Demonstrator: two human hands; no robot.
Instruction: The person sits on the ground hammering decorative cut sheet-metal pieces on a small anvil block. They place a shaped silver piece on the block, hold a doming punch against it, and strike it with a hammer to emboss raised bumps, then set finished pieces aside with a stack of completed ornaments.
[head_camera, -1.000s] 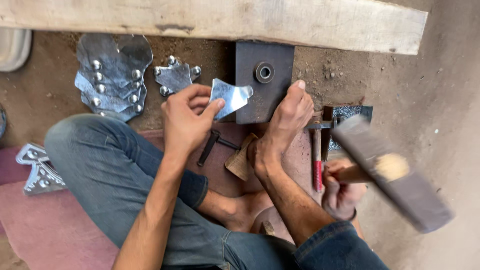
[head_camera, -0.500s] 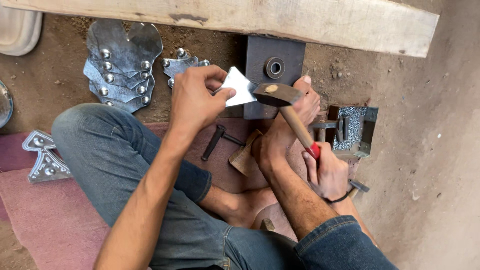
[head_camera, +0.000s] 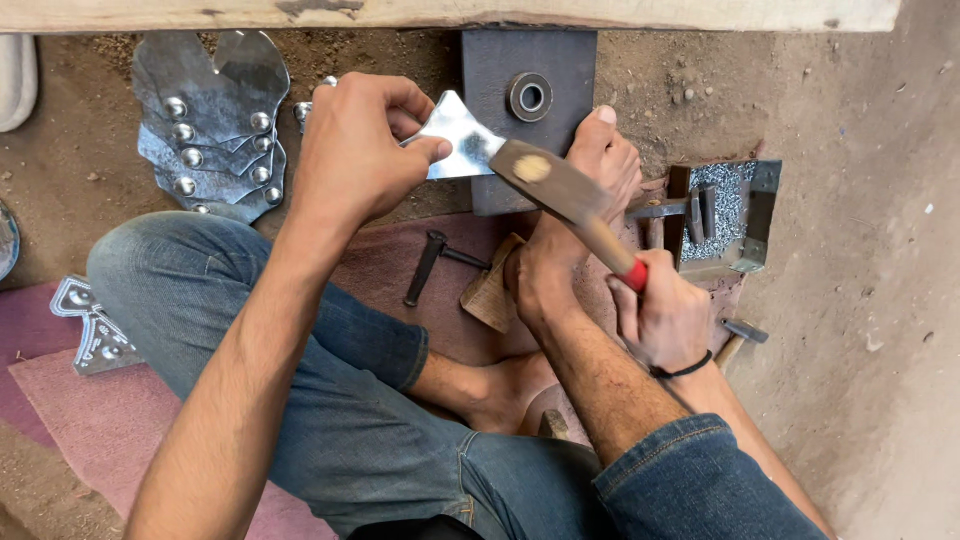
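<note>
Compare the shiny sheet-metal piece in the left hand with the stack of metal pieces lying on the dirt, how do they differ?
The shiny sheet-metal piece is held up in the left hand, over the dark steel block; the stack of metal pieces lies flat on the dirt. The held piece looks plain and roughly triangular; the stacked ones are rounded and carry domed studs. The held piece is single and smaller. Both are thin, silvery sheet metal.

The left hand (head_camera: 350, 150) pinches a shiny flat pointed metal sheet piece (head_camera: 458, 140) over a dark square steel block with a round hole (head_camera: 530, 95). The right hand (head_camera: 668, 320) grips a wooden-handled hammer with a red collar (head_camera: 565, 195), its head touching the sheet just right of the left fingers. A stack of studded metal plates (head_camera: 210, 130) lies left of the left hand.
</note>
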